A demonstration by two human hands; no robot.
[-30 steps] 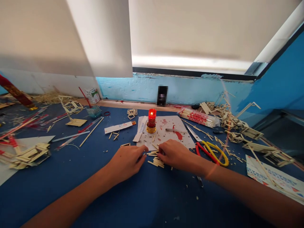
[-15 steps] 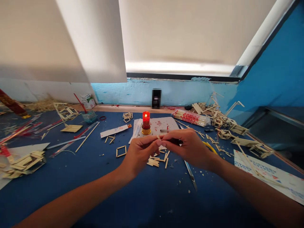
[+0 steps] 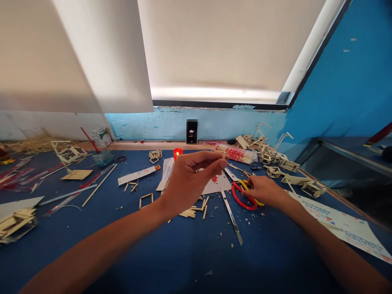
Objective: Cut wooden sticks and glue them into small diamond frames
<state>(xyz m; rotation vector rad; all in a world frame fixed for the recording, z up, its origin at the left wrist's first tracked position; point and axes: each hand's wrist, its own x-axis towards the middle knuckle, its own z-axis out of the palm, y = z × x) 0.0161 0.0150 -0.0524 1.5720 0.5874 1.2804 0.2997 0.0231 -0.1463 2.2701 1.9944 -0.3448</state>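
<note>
Half-hidden candle (image 3: 177, 153) behind left hand (image 3: 191, 179), right hand (image 3: 265, 190) covering scissors (image 3: 243, 196)

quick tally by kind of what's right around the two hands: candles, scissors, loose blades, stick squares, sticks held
Lit red candles: 1
Red-and-yellow-handled scissors, under the right hand: 1
Loose metal blades on the blue table: 1
Square frames of pale sticks: 1
Short pale sticks pinched in the left hand: 1
Total: 5
</note>
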